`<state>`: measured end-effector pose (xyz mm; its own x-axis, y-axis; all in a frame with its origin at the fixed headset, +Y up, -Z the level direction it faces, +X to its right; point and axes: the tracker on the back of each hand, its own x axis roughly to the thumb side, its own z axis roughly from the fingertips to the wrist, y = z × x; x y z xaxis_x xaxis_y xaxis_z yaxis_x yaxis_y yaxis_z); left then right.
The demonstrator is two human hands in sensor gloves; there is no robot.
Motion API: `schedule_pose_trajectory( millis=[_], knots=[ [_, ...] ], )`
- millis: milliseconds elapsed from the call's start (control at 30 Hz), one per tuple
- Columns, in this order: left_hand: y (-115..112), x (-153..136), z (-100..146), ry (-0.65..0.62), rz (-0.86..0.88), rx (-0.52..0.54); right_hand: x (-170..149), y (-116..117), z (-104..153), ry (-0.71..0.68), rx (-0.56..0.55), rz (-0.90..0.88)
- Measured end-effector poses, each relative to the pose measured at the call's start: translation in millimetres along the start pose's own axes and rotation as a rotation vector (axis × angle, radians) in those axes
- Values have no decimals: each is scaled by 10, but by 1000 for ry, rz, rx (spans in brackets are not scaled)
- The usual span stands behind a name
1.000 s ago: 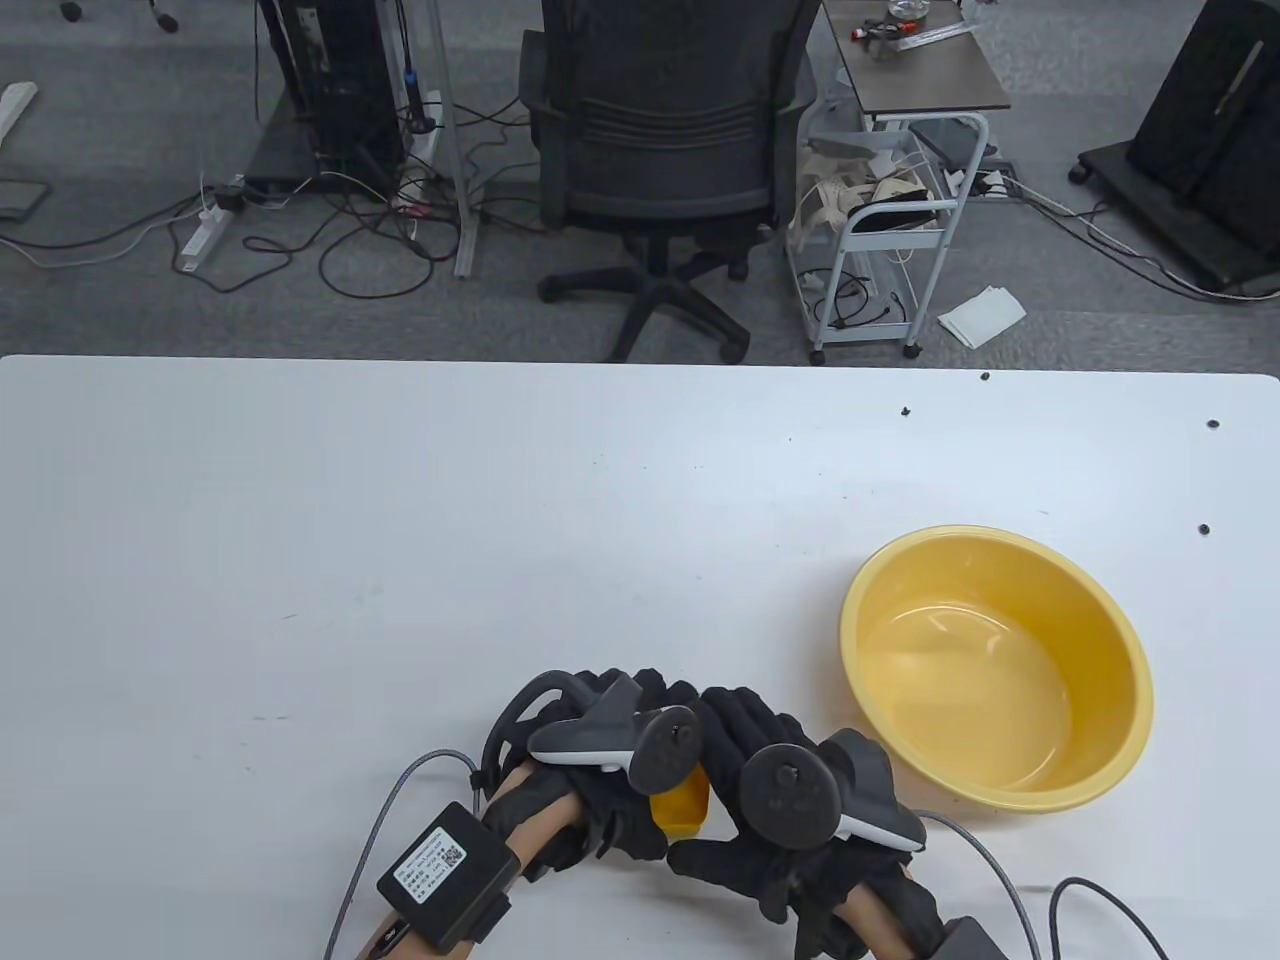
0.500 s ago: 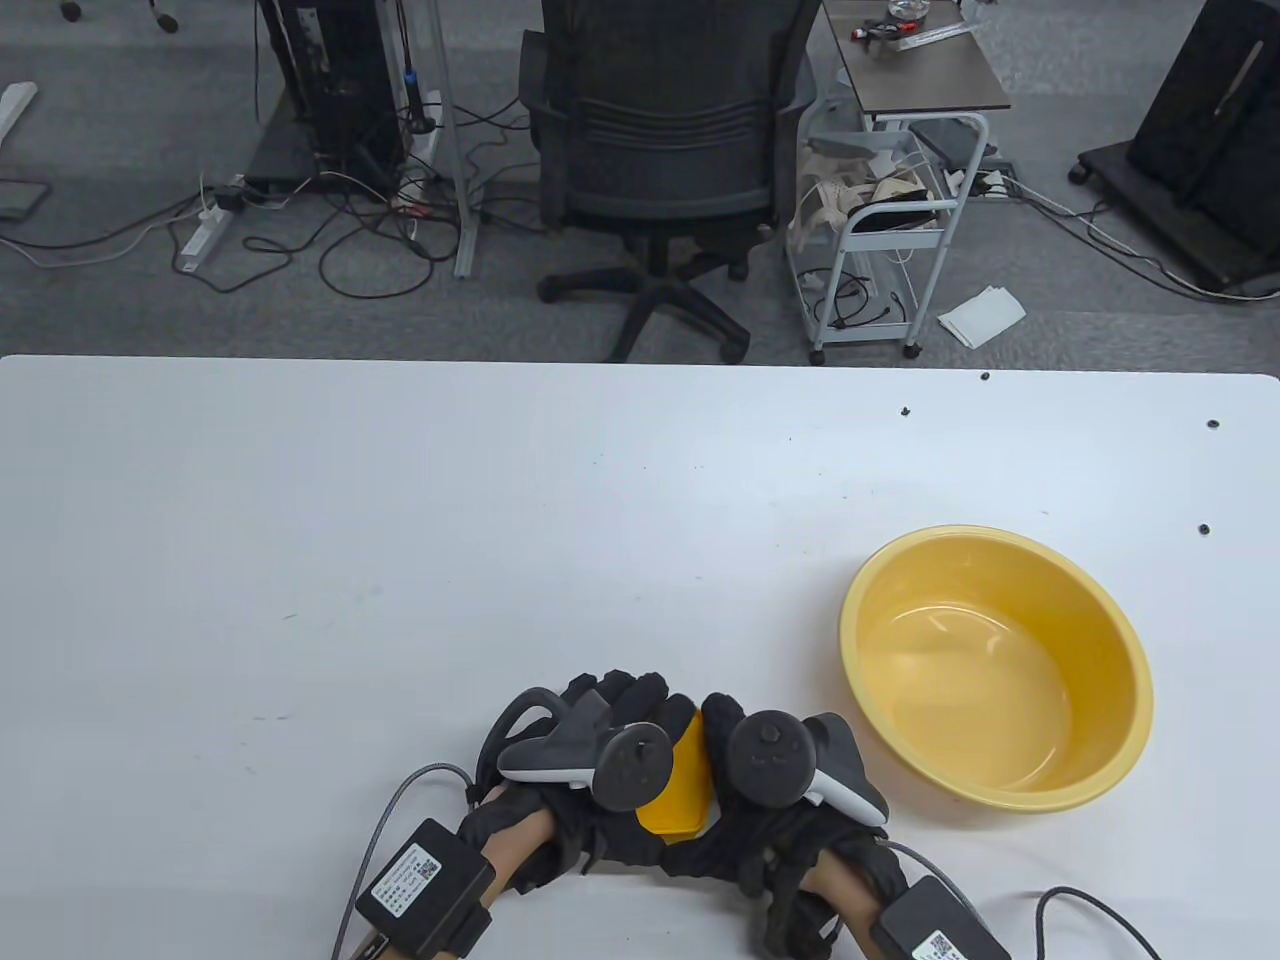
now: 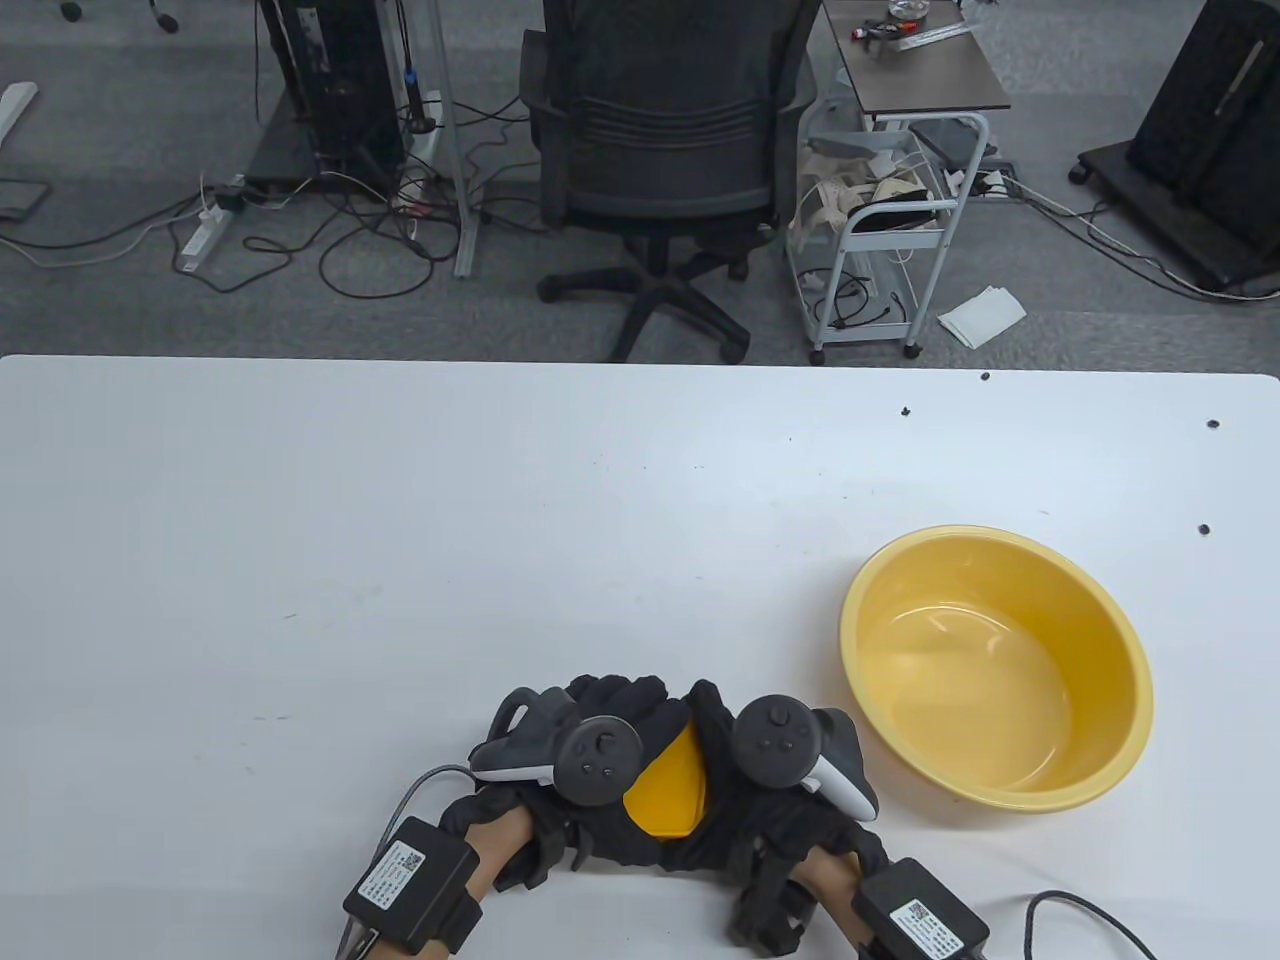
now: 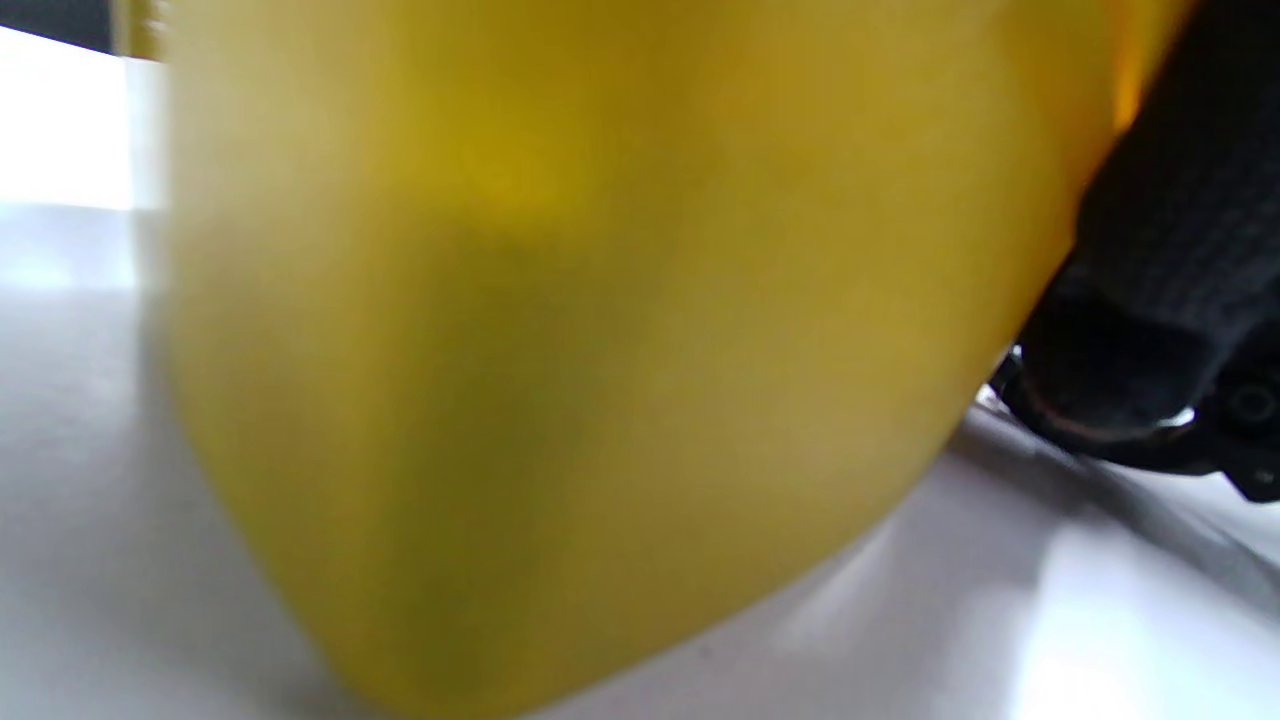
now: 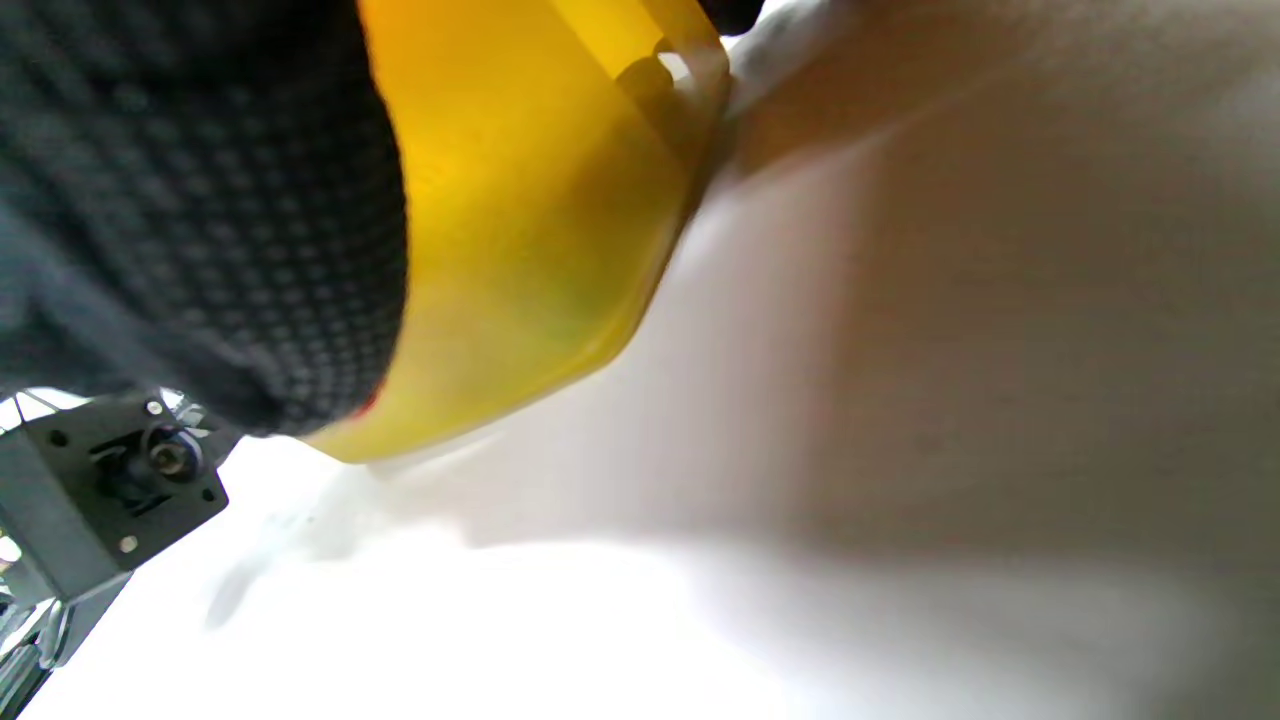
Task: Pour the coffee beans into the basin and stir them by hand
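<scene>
A small yellow container (image 3: 668, 795) sits near the table's front edge, clasped between both gloved hands. My left hand (image 3: 600, 770) wraps its left side and my right hand (image 3: 745, 800) wraps its right side. The container fills the left wrist view (image 4: 560, 340) and shows beside a gloved finger in the right wrist view (image 5: 540, 220). Its inside and any beans are hidden. To the right stands the yellow basin (image 3: 995, 665), with nothing in it.
The white table (image 3: 400, 520) stretches wide to the left and back. A few small dark specks (image 3: 1204, 528) lie near the back right. Glove cables (image 3: 1090, 915) trail at the front edge. An office chair (image 3: 655, 150) and a cart (image 3: 890, 200) stand beyond the table.
Both hands have settled lower and closer round the yellow container, with the wrists swung outward. The container shows more between them and now leans. The basin has not moved.
</scene>
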<state>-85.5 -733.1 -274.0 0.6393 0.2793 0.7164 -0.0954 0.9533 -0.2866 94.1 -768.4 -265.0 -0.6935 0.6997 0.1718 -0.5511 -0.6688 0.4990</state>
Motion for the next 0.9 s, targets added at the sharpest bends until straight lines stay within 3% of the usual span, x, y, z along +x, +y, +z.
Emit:
schedule_pose_trajectory(
  millis=[167, 333, 667, 900],
  knots=[
    [47, -71, 7, -3, 96, 43, 1, 14, -11, 24, -8, 22],
    [82, -126, -17, 2, 167, 16, 7, 8, -6, 27, -5, 17],
    [213, -399, -127, 22, 518, -88, -34, -23, -14, 29, -4, -29],
    [239, -557, -76, 10, 710, -59, -39, -23, -12, 25, -9, -30]
  ],
)
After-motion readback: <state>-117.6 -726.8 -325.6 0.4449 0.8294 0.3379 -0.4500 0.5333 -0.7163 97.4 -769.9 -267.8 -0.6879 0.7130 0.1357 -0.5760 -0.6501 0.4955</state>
